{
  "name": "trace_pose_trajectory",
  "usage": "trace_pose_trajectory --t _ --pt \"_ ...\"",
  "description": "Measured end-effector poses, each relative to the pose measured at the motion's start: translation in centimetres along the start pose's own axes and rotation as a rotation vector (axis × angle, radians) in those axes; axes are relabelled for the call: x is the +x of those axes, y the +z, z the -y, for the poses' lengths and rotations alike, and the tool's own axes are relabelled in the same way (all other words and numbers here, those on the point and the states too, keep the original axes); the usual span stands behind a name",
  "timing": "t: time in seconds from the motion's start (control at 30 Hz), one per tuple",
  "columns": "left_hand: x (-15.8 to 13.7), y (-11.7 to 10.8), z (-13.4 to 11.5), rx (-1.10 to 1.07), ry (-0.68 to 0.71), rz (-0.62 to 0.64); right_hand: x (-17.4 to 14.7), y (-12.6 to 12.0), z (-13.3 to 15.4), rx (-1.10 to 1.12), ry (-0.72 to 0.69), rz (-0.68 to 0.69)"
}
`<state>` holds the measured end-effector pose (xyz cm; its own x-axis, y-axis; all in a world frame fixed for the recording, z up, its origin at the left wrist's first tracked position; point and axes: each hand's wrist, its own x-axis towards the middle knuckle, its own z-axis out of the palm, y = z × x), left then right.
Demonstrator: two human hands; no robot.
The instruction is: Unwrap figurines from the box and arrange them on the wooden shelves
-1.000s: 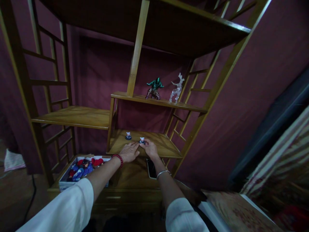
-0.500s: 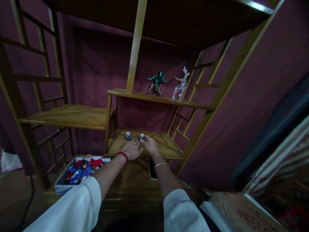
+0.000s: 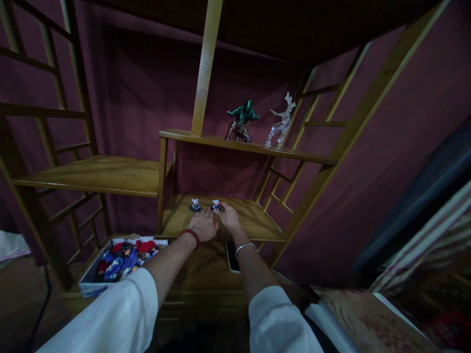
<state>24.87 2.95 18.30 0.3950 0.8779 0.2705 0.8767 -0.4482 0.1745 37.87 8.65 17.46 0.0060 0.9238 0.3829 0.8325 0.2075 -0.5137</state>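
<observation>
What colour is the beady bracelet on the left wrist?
The bracelet is dark red; the head view shows it best.

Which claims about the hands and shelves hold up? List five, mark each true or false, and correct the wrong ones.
1. The fingers of the right hand are at one small figurine. True.
2. The red bracelet is on the right wrist. False: it is on the left wrist.
3. The clear deer stands to the right of the green figure. True.
4. The phone lies on the top shelf beside the deer. False: it lies on the cabinet top, below the small figurine.
5. The box holds red and blue things. True.
</observation>
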Motion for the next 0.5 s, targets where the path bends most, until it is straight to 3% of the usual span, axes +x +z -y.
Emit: trace_pose_trajectory --t 0.5 --pt "0.03 0.38 -0.01 -0.018 -0.023 -0.021 0.14 0.35 -0.37 -0.015 0.0 -0.016"
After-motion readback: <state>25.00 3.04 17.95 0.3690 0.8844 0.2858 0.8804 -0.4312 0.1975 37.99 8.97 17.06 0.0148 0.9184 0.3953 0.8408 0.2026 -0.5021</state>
